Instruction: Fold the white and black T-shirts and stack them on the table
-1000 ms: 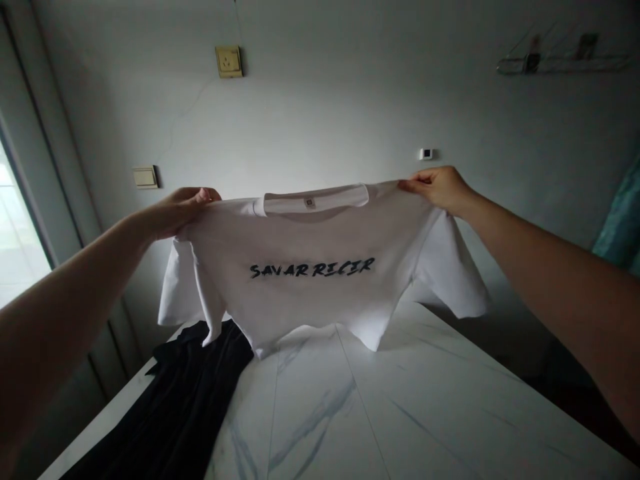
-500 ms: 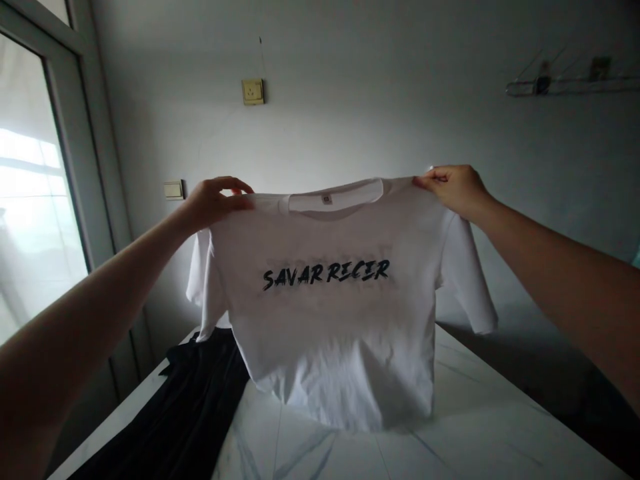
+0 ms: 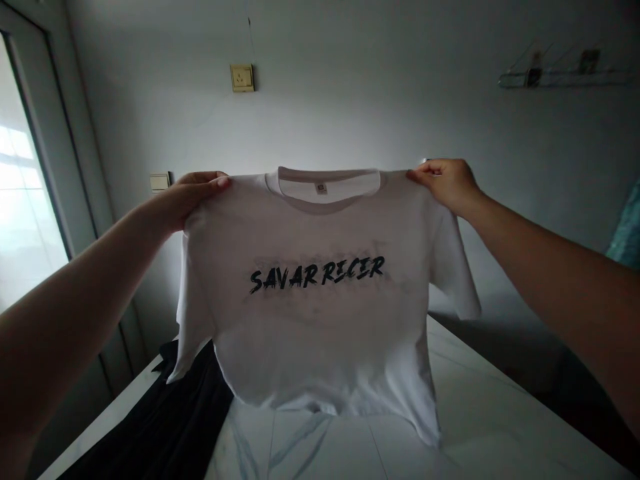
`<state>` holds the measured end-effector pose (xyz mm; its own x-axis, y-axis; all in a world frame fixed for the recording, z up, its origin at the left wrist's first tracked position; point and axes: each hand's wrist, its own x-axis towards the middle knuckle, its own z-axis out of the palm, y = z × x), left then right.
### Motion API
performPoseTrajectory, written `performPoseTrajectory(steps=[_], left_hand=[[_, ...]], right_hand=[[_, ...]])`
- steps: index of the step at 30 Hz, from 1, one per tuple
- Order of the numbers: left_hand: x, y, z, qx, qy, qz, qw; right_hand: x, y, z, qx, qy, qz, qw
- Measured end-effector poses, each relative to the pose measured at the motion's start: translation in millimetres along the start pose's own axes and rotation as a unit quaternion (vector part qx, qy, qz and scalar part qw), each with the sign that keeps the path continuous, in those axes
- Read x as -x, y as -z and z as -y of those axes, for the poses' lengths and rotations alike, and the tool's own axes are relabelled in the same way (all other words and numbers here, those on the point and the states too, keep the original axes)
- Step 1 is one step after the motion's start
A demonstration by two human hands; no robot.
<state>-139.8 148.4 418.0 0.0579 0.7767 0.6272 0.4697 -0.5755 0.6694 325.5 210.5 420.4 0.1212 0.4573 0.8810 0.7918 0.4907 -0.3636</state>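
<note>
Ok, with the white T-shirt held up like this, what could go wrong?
The white T-shirt hangs by pinches near its shoulders from the left hand and right hand, so one might slip. Its uneven hem could fold under if laid on the table. The sleeve below the left hand droops before the black garment and might catch it.

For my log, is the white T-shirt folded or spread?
Spread: the left hand and right hand hold the white T-shirt wide, its lettering fully visible.

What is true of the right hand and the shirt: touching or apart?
Touching. The head view shows the right hand pinching the shirt at its shoulder.
</note>
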Motion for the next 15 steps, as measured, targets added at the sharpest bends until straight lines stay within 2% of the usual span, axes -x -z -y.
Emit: performPoseTrajectory(steps=[3,6,9,12,14,15], left_hand=[[-5.4,-3.8,5.2,-0.057,0.046,-0.007,0.997],[-19.4,-15.7,22.6,-0.151,0.063,-0.065,0.984],[-33.4,-29.5,39.2,-0.204,0.025,-0.115,0.972],[-41.6,-38.6,41.4,-0.29,-0.026,-0.164,0.943],[-43.7,-40.5,36.2,-0.352,-0.054,-0.167,0.919],[-43.8,-39.9,33.3,-0.375,-0.067,-0.149,0.912]], right_hand=[[2.3,-5.2,-3.8,0.029,-0.004,0.018,0.999],[7.8,-18.6,-8.2,0.097,-0.03,-0.012,0.995],[13.8,-36.6,-10.8,0.119,-0.035,-0.038,0.992],[15.2,-51.1,-9.4,0.12,-0.026,-0.042,0.991],[14.4,-55.2,-6.3,0.128,-0.03,-0.031,0.991],[14.6,-55.1,-4.6,0.13,-0.03,-0.026,0.991]])
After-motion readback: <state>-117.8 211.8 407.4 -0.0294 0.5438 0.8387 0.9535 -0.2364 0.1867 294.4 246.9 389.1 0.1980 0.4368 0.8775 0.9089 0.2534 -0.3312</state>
